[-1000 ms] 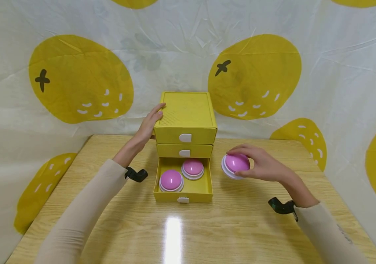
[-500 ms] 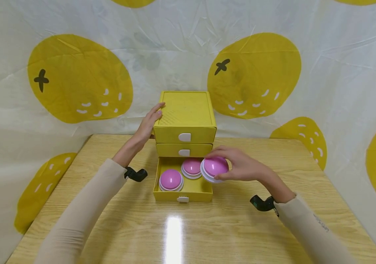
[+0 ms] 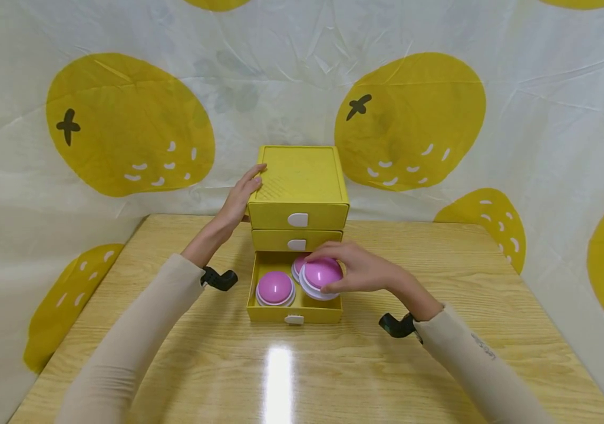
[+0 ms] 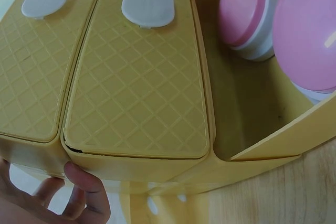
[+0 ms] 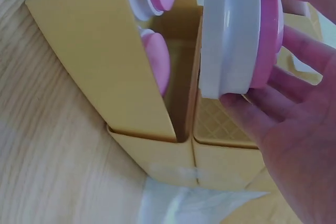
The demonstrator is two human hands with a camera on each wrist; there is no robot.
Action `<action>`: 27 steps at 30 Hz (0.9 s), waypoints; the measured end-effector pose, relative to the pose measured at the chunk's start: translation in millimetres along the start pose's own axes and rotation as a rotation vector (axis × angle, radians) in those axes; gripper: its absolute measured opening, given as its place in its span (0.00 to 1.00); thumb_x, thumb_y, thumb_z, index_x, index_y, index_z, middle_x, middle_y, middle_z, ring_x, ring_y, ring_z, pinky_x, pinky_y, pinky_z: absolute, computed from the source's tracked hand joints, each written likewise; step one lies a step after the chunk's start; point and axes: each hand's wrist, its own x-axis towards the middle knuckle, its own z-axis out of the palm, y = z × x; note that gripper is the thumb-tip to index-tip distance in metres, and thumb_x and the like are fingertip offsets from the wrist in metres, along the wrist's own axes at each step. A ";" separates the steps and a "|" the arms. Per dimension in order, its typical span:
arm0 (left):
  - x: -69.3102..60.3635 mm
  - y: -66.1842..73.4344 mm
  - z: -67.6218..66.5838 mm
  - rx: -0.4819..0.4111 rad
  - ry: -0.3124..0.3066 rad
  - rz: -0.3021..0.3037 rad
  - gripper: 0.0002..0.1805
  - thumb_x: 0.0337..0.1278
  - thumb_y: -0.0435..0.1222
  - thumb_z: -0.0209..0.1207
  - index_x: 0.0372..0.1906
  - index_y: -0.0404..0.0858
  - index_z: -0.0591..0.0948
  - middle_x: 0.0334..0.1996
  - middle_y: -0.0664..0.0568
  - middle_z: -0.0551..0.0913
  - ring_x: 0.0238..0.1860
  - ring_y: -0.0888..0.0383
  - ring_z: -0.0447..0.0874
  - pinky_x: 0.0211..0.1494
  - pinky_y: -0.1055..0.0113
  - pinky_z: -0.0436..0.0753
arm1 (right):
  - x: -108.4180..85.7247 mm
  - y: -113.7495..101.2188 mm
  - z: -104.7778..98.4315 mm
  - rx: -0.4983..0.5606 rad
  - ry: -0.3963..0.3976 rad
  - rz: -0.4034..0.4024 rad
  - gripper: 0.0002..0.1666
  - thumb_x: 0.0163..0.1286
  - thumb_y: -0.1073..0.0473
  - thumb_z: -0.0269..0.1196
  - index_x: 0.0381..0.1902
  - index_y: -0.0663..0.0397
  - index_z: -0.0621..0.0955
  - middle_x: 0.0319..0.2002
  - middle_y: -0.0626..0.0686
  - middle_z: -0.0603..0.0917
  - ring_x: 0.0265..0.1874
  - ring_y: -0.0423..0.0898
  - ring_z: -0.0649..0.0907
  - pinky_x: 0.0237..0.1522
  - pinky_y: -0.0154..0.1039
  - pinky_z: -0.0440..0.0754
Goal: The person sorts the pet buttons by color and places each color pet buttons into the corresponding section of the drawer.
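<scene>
A yellow three-drawer box stands on the table, its bottom drawer pulled out. My left hand rests against the box's left side; its fingertips reach the top edge. With thumb and fingers my right hand grips a pink-and-white dome push button by its edge, over the drawer's right part. Two similar buttons lie in the drawer: a front-left push button and a back push button, partly hidden by the held one. In the right wrist view the held button is tilted.
The upper drawer and middle drawer are closed, each with a white tab. Behind the wooden table hangs a white curtain with yellow fruit prints. A black camera mount sits on the right wrist.
My right hand has carried the push button leftward from beside the box to over the open drawer, now covering part of the back button. The left hand has stayed in place.
</scene>
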 end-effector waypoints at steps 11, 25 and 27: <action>0.7 -1.6 -0.1 0.003 -0.013 0.005 0.32 0.81 0.58 0.40 0.83 0.62 0.55 0.84 0.59 0.51 0.79 0.46 0.60 0.54 0.38 0.81 | 10.5 5.0 10.3 0.019 -0.092 0.015 0.33 0.65 0.54 0.71 0.68 0.54 0.80 0.63 0.53 0.83 0.57 0.46 0.82 0.58 0.42 0.81; 2.0 -2.0 -0.4 0.008 -0.014 -0.005 0.32 0.80 0.59 0.40 0.82 0.63 0.55 0.84 0.59 0.51 0.78 0.46 0.60 0.52 0.41 0.81 | 17.5 7.3 16.2 -0.026 -0.161 0.102 0.34 0.64 0.51 0.69 0.67 0.55 0.80 0.57 0.54 0.82 0.48 0.44 0.78 0.49 0.37 0.78; 2.0 -2.4 -0.5 0.008 -0.011 -0.006 0.32 0.80 0.59 0.40 0.82 0.63 0.55 0.84 0.59 0.51 0.78 0.46 0.60 0.52 0.40 0.81 | 18.6 6.3 15.4 -0.034 -0.169 0.104 0.34 0.65 0.51 0.69 0.67 0.56 0.80 0.56 0.55 0.82 0.47 0.43 0.78 0.48 0.36 0.78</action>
